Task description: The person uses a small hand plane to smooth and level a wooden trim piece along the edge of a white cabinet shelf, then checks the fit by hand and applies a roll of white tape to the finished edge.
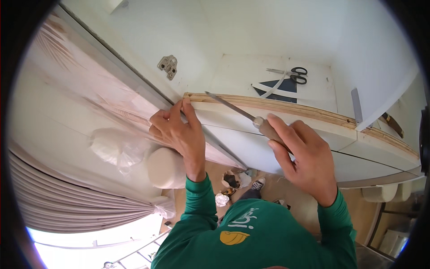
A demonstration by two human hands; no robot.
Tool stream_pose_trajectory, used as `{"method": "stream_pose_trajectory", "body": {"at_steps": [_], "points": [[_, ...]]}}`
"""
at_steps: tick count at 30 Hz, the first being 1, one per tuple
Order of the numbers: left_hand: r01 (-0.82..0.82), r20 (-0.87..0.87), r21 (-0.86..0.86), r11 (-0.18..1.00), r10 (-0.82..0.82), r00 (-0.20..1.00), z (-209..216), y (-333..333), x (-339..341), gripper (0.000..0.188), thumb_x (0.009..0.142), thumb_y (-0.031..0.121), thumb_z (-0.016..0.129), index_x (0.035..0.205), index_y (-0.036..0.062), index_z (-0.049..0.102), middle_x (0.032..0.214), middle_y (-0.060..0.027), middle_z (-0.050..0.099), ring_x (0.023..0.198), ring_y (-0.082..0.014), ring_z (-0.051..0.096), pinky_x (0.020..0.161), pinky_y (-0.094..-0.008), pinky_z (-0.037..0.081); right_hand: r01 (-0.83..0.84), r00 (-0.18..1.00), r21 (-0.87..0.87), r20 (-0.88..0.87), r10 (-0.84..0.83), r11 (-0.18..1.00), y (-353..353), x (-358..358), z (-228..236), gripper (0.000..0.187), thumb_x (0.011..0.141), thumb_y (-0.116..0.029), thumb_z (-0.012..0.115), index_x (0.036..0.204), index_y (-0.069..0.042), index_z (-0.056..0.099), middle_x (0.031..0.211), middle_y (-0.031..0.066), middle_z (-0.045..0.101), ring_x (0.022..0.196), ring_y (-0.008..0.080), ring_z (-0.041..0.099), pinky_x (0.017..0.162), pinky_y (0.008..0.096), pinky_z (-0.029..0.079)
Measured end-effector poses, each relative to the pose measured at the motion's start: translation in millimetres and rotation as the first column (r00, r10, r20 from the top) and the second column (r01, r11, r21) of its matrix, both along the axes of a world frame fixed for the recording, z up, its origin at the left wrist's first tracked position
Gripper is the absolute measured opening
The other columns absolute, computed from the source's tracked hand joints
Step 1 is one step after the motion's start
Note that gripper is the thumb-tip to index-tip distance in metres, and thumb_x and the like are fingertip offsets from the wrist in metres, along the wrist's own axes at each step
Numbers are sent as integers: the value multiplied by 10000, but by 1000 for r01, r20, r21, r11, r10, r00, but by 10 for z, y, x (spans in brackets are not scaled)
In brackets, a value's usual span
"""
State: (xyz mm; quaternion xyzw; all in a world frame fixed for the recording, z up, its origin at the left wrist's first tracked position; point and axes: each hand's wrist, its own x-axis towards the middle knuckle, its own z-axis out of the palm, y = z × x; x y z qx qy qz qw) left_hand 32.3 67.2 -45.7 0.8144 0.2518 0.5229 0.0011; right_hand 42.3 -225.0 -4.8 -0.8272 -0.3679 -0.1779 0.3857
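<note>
In my right hand point(309, 157) is a file point(233, 107), a slim dark metal tool with a metal collar and brown handle. Its tip points up and left, over the plywood edge point(268, 104) of the cabinet's bottom front. My left hand point(179, 127) is at the left end of that edge, thumb and fingers pinched together against the corner. Whatever may lie between those fingertips is too small to make out. Inside the cabinet point(228, 74), black-handled scissors point(293, 75) lie by a dark sheet point(280, 89) and white strips.
A metal hinge point(168, 66) is fixed to the cabinet's left inner wall. White panels point(251, 139) run below the plywood edge. Further right lies a brown-handled tool point(393, 124). Far below are the floor, a bag point(231, 180), my shoe point(258, 184), and a grey curtain point(80, 193) at left.
</note>
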Motion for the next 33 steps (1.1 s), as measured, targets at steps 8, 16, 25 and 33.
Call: {"method": "stream_pose_trajectory", "body": {"at_steps": [8,16,25,33], "points": [[-211,-47,-1,978,210,977,-109,-1,179,299,1095,462,718,1136,203,863,1212,-113,565,1165,-396,550,954,-589,461,7,998,214,-56,5,977,-369,-256,-256,555,1020,-183,815,1547,-89,672,918,104,681,762,307,669,670,435,565],[-32,-166,-83,996,18,986,121,-143,75,365,1133,410,650,1144,87,819,1224,-138,621,1198,-380,544,1054,-535,437,190,974,474,-202,-104,860,-997,-851,-626,568,1008,-121,804,1543,-2,657,988,148,714,775,276,663,704,365,568],[913,-801,-402,73,-510,-312,1838,-1744,566,274,1081,276,722,979,22,728,986,-160,692,918,-370,642,852,-475,524,526,849,685,-398,-347,504,-1000,-1210,-1035,447,1194,-273,604,1475,74,600,954,34,663,817,76,567,722,277,464],[831,-866,-396,390,143,-480,1793,-2543,1475,853,1047,791,630,1257,-23,781,1165,-185,795,939,-315,775,842,-440,628,629,767,722,-514,-384,288,-232,-1348,-1054,446,1227,-299,535,1541,18,549,968,8,597,804,65,506,702,251,439]]}}
